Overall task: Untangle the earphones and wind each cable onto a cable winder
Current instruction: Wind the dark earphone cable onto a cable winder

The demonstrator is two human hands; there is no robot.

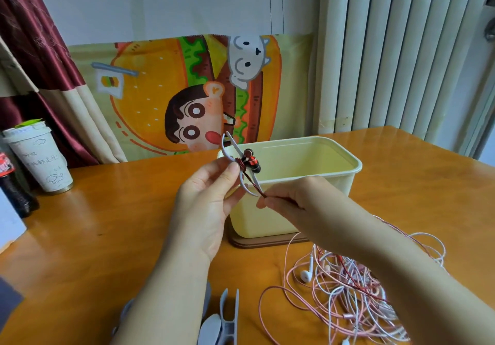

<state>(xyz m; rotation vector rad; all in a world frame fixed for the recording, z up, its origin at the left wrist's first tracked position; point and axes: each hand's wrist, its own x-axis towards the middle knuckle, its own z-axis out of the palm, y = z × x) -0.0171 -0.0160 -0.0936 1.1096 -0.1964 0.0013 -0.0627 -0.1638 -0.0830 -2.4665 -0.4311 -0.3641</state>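
Note:
My left hand [206, 197] holds a grey cable winder [229, 148] up in front of the cream tub, pinching it at its middle. Two red-and-black earbuds [250, 161] sit against the winder's centre. My right hand [284, 200] pinches the dark red braided cable [254, 186] just below the winder and holds it taut. That cable runs back under my right forearm into a tangled heap of pink, white and red earphone cables [348, 291] on the table at the lower right. A white earbud [305, 275] lies at the heap's left edge.
A cream plastic tub [334, 157] stands on a brown base mid-table, behind my hands. Spare grey winders [227, 318] lie at the front edge. A paper cup [42, 162] and a dark cola bottle [13, 183] stand far left. Cartoon cloth and curtain hang behind.

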